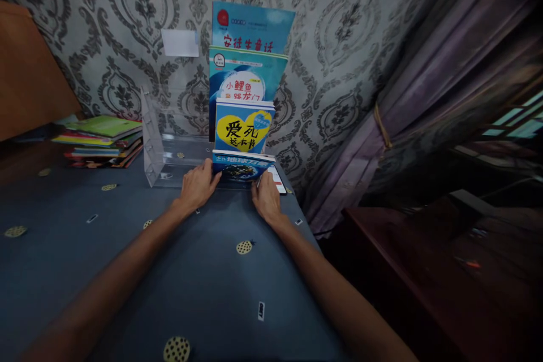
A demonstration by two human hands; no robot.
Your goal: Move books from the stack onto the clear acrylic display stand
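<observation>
A clear tiered rack [153, 144] stands on the blue patterned cloth [190, 283] near the wall. Books rise in steps on its right part: a light blue one [258, 25] at the back, a teal one [248, 70], one with a yellow heart [242, 129], and a dark blue book [241, 169] lowest in front. My left hand [198, 184] grips the left edge of the dark blue book. Its right edge is held by my right hand [266, 195]. The fingertips behind the book are hidden.
Left of the rack lies a stack of books [106, 138] with a green one on top. A phone-like object [278, 179] shows beside my right hand. An orange-brown object [34, 73] stands far left. A purple curtain [352, 153] and dark red furniture [394, 271] are at right.
</observation>
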